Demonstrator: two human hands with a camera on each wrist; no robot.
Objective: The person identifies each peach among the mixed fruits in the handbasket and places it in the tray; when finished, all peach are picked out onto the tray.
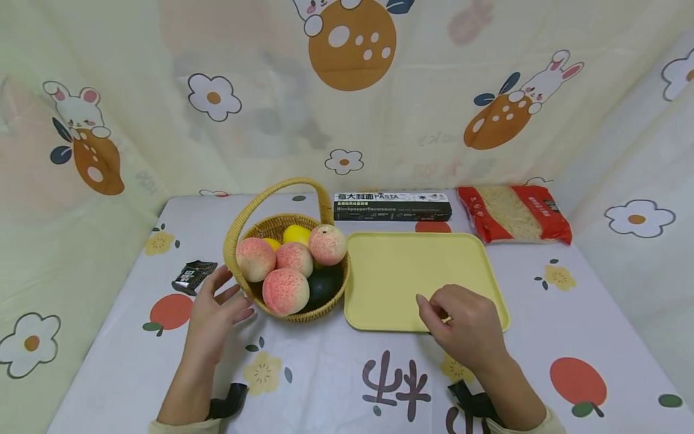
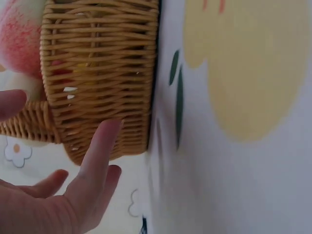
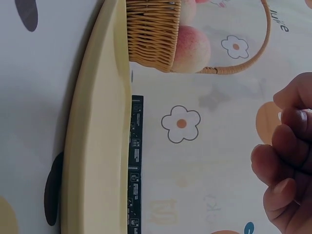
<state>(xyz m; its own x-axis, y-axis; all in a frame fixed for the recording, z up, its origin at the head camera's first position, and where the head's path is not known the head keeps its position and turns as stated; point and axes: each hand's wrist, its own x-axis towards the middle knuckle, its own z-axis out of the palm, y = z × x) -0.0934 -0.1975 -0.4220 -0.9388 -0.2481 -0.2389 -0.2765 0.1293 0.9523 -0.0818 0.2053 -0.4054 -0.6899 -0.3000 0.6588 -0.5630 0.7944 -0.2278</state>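
A wicker basket (image 1: pixel 333 301) with a tall arched handle stands left of centre. It holds several pink peaches (image 1: pixel 285 292), yellow fruit (image 1: pixel 297 234) partly covered by them, and a dark, smooth, rounded item (image 1: pixel 324 288). My left hand (image 1: pixel 214 313) is at the basket's left side with fingers spread and nothing held; whether a fingertip touches the wicker I cannot tell. To the basket's right lies a pale yellow tray (image 1: pixel 401 271). Over the tray's front right part hovers my right hand (image 1: pixel 463 322), its fingers loosely curled around nothing.
A small black packet (image 1: pixel 193 277) lies left of the basket. Behind the tray is a black-and-white pasta box (image 1: pixel 393 207). A red bag with a clear window (image 1: pixel 515 214) lies at the back right. Printed curtains (image 1: pixel 260 144) hang behind the table.
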